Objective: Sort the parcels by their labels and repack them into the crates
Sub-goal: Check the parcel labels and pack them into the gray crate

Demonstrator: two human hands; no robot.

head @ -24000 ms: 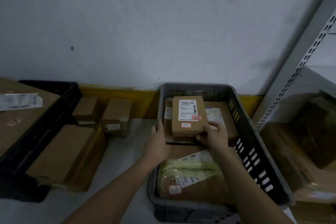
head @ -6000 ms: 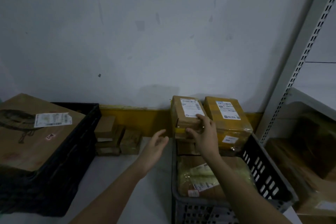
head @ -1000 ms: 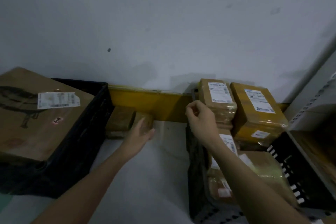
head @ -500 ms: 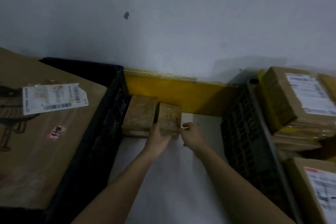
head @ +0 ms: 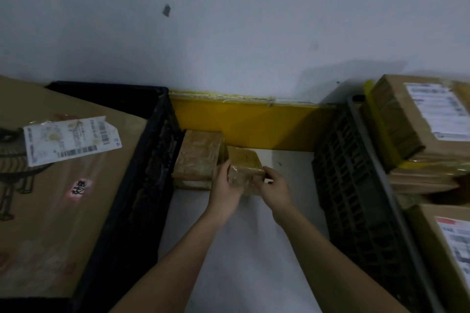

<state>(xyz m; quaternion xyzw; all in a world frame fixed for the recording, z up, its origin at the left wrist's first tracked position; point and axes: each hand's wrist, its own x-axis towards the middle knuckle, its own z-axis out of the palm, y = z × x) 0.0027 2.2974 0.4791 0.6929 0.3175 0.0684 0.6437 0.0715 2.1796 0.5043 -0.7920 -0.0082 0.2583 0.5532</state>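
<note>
Change: right hand [head: 276,187] is joining left hand [head: 223,185]; both sets of fingers are now curling around the small taped parcel [head: 244,165].
Meaning: it is coming off the floor [head: 254,249] for sorting.

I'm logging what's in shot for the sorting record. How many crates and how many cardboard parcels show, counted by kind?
Crates: 2, the black crate and the grey crate.
Parcels in or on the black crate: 1.
Parcels on the floor between the crates: 2, one by the black crate, one held in both hands.
Parcels in the grey crate: at least 2 clear.
Total: 7.
</note>
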